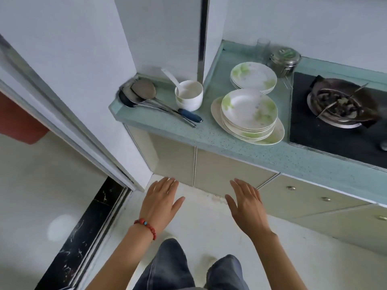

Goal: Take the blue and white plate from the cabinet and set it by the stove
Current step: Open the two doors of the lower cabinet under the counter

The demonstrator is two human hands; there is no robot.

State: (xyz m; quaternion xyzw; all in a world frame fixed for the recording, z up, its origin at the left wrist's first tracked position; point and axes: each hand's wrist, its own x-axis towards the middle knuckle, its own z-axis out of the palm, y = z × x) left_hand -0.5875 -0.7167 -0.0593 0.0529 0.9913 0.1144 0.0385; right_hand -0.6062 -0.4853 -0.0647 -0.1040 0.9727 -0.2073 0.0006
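No blue and white plate shows anywhere in the head view. The cabinet (228, 172) under the green counter has its beige doors closed. The black stove (330, 135) with a round burner sits at the right of the counter. My left hand (161, 201), with a red bead bracelet at the wrist, hovers flat and empty over the floor in front of the cabinet. My right hand (247, 204) hovers the same way beside it, fingers spread, a short way from the cabinet doors. Neither hand touches anything.
On the green counter (209, 139) stand two stacks of white and green plates (249, 114), (253, 77), a white cup with a spoon (189, 95), ladles (144, 93), a steel tin (284, 59) and a glass. A white wall and door frame stand at left. Drawers with knobs (307, 195) lie at right.
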